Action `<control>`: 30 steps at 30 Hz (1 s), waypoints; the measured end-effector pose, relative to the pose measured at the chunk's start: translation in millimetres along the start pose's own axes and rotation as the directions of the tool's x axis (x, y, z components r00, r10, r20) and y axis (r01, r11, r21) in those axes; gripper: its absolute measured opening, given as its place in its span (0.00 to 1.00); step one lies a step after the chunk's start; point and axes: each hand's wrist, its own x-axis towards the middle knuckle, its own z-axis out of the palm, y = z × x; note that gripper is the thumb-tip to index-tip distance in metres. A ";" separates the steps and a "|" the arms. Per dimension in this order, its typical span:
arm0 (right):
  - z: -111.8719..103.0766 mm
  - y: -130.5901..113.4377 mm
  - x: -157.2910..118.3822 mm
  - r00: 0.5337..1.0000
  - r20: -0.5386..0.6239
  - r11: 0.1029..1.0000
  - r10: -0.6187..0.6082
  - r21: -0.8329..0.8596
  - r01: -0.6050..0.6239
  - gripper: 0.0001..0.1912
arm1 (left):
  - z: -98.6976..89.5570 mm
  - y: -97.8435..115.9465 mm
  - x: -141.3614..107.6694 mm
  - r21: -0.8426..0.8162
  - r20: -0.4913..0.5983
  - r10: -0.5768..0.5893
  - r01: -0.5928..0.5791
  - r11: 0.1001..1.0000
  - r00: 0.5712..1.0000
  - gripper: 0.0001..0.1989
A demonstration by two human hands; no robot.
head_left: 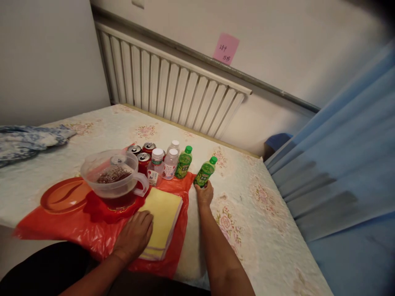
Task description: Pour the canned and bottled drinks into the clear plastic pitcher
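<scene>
My right hand (205, 193) is wrapped round the lower part of a green drink bottle (206, 172), which leans slightly to the right. My left hand (135, 231) lies flat at the left edge of a folded yellow cloth (162, 218), holding nothing. A second green bottle (184, 163) stands left of the held one. Beside it are clear bottles with white caps, one with a pink-and-white label (170, 165) and one with a green band (155, 169). Several drink cans (143, 161) stand behind a clear plastic pitcher (108, 176) containing dark, bubbly liquid.
A red plastic bag (70, 227) is spread under the cloth and pitcher. An orange-red round lid (63, 196) lies to the left. The floral-covered bed (247, 209) borders a white radiator (166, 82). A blue curtain (345, 139) hangs right; crumpled patterned fabric (27, 142) lies left.
</scene>
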 end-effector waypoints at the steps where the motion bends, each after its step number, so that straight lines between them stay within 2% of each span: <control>1: 0.1 0.3 -0.1 1.000 -0.001 1.000 0.000 -0.001 0.000 0.26 | 0.1 0.0 0.0 0.001 0.002 0.001 -0.001 1.000 1.000 0.08; 9: 1.0 2.9 -0.9 0.998 0.017 0.998 -0.054 -0.020 0.054 0.29 | 2.3 -2.4 -1.1 -0.007 0.015 0.002 -0.002 1.000 1.000 0.08; 15: 0.7 0.7 -1.6 0.999 -0.006 0.999 -0.040 -0.023 0.040 0.25 | 2.1 -2.4 -1.1 -0.023 0.019 -0.009 0.009 1.000 1.000 0.08; 21: 0.2 -1.2 -1.3 0.999 -0.004 0.999 -0.037 -0.020 0.037 0.25 | 2.5 -2.6 -0.6 0.000 0.017 0.017 -0.017 1.000 1.000 0.09; 30: 0.0 -1.4 -2.0 0.999 -0.004 0.999 -0.047 -0.021 0.047 0.25 | 0.2 -1.6 0.1 -0.016 0.007 -0.006 0.006 1.000 1.000 0.08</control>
